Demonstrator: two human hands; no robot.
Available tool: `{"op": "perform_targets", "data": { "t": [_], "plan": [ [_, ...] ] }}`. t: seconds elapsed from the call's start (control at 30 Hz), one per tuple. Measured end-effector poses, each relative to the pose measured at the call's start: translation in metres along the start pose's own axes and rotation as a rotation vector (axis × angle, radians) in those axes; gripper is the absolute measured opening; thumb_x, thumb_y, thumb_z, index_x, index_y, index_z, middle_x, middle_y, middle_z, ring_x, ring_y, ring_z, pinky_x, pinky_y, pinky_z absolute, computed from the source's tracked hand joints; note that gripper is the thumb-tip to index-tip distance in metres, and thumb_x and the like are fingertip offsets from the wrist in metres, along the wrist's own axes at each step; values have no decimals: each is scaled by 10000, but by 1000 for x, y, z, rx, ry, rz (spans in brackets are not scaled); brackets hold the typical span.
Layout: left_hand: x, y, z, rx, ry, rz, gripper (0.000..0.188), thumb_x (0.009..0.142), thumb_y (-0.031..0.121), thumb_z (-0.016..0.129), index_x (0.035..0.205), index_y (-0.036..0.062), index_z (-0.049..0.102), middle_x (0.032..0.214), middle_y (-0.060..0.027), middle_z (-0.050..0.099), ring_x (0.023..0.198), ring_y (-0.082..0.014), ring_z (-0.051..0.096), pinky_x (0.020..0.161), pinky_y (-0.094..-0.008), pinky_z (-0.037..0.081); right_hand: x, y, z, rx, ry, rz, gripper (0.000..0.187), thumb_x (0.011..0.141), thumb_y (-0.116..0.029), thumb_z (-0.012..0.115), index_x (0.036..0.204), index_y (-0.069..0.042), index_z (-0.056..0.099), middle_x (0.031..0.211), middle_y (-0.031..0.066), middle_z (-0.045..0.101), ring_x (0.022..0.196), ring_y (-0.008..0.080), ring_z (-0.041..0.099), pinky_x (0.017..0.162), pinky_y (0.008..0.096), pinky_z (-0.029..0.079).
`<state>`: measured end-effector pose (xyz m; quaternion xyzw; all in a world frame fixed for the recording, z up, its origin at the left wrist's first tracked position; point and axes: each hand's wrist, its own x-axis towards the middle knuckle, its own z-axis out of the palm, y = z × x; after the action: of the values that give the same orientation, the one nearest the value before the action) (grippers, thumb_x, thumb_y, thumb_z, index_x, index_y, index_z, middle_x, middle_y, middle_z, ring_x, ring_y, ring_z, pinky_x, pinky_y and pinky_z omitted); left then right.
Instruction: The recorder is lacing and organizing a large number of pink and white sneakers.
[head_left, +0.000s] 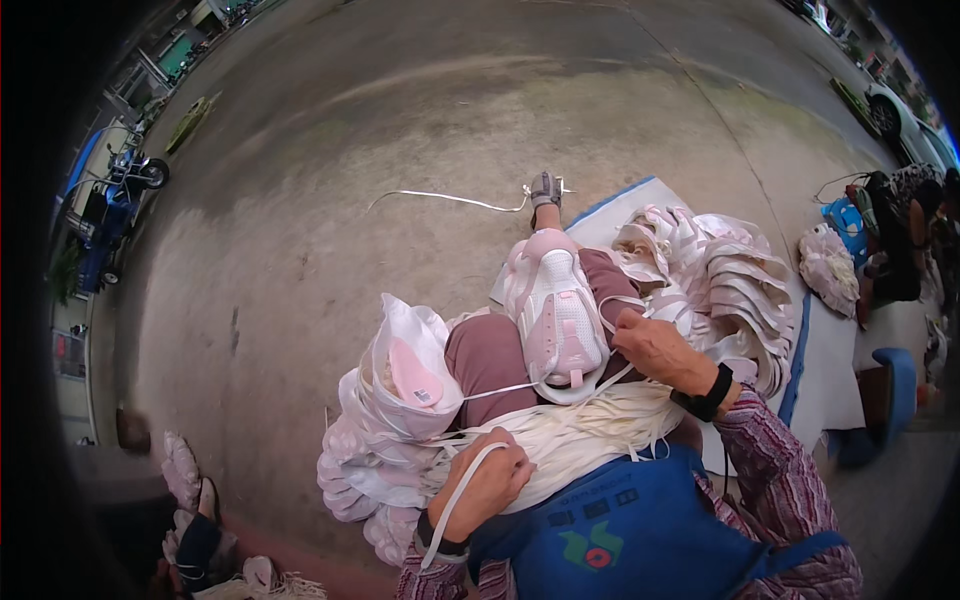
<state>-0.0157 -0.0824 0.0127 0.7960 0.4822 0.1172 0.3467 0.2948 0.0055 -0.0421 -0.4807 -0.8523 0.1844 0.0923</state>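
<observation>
A pink and white shoe upper (562, 310) lies across my lap between my knees, its mesh side facing up. My right hand (655, 348) is closed beside its right edge, pinching a white shoelace that loops there. Lower left, my left hand (488, 478) is closed on a white shoelace (462, 508), whose loose end hangs over the wrist. A thin stretch of lace runs across the upper's lower left side. Under both hands, a thick bundle of loose white laces (590, 425) covers my lap. The fingertips of both hands are partly hidden.
Stacked pink and white uppers (372, 470) stand at my left; another stack (745, 290) sits on a pale sheet (825, 370) at my right. A lace (450, 196) trails across the concrete by my foot. A blue chair (890, 395) is at right, other people's belongings lower left.
</observation>
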Motion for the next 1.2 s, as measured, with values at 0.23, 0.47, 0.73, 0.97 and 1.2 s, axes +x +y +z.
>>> {"op": "perform_targets", "data": {
  "t": [0.23, 0.47, 0.73, 0.97, 1.2],
  "plan": [
    [40, 6, 12, 42, -92, 123, 168, 834, 163, 604, 810, -3, 614, 827, -162, 591, 717, -336, 605, 656, -392, 482, 10, -81, -75, 828, -201, 222, 235, 915, -155, 570, 1071, 6, 641, 761, 137, 640, 690, 167, 608, 655, 318, 488],
    [54, 22, 44, 494, -34, 487, 254, 806, 104, 538, 1041, 45, 617, 969, -130, 618, 877, -258, 628, 663, -312, 521, 15, -99, -34, 872, -253, -35, 370, 873, -323, 629, 1063, -7, 644, 873, 204, 664, 802, 351, 655, 712, 374, 505],
    [46, 11, 34, -164, -251, 70, 356, 854, 209, 620, 1149, 13, 582, 1132, -187, 575, 1007, -301, 600, 891, -413, 472, 7, -88, -27, 696, -21, -29, 179, 861, -191, 629, 873, -15, 654, 735, 149, 628, 650, 299, 613, 601, 354, 472],
    [33, 8, 19, -1701, 228, -106, 339, 994, 153, 432, 1289, -15, 440, 1108, -126, 595, 1058, -203, 565, 969, -361, 410, 6, -87, -30, 805, -230, 81, 186, 891, -170, 619, 879, 15, 621, 714, 130, 592, 627, 181, 541, 619, 304, 457],
    [24, -10, -13, -1564, 440, -210, 250, 990, 204, 467, 1150, 16, 504, 652, 37, 361, 565, -77, 371, 554, -254, 418, 23, -66, -46, 986, -235, 401, 203, 942, -186, 519, 940, 2, 594, 737, 113, 568, 634, 173, 552, 605, 308, 455]
  ]
}}
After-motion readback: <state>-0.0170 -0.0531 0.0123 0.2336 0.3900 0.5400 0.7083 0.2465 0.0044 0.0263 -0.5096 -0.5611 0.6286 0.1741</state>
